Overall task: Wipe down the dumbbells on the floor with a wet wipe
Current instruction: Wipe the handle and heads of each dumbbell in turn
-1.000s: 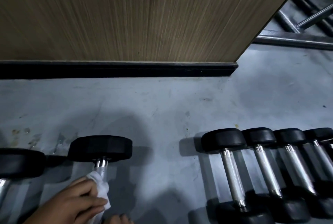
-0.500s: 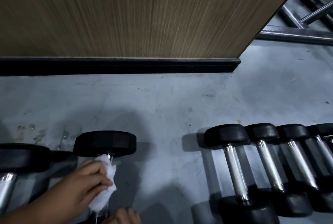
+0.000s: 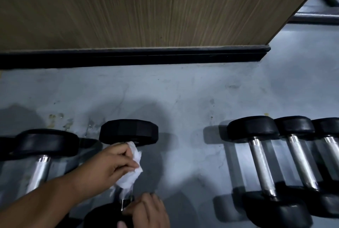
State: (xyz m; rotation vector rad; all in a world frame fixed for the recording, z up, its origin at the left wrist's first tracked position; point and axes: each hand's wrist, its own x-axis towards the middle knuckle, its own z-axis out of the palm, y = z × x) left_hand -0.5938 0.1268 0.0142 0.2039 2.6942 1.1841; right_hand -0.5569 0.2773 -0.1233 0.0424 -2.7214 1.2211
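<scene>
A black-headed dumbbell [image 3: 128, 131] with a chrome handle lies on the grey floor at lower centre-left. My left hand [image 3: 108, 168] grips a white wet wipe [image 3: 131, 172] wrapped round its handle, close under the far head. My right hand [image 3: 146, 211] holds the near black head at the bottom edge, fingers curled over it. Most of the handle is hidden by the wipe and my hands.
Another large dumbbell [image 3: 44, 145] lies just to the left. A row of smaller dumbbells [image 3: 260, 158] lies at the right. A wooden panel [image 3: 146, 8] with a black skirting closes the far side. Metal frame bars [image 3: 315, 18] show at top right.
My left hand has slid the wipe up the handle toward the far head. My right hand has come further into view on the near head. The camera has tilted slightly.
</scene>
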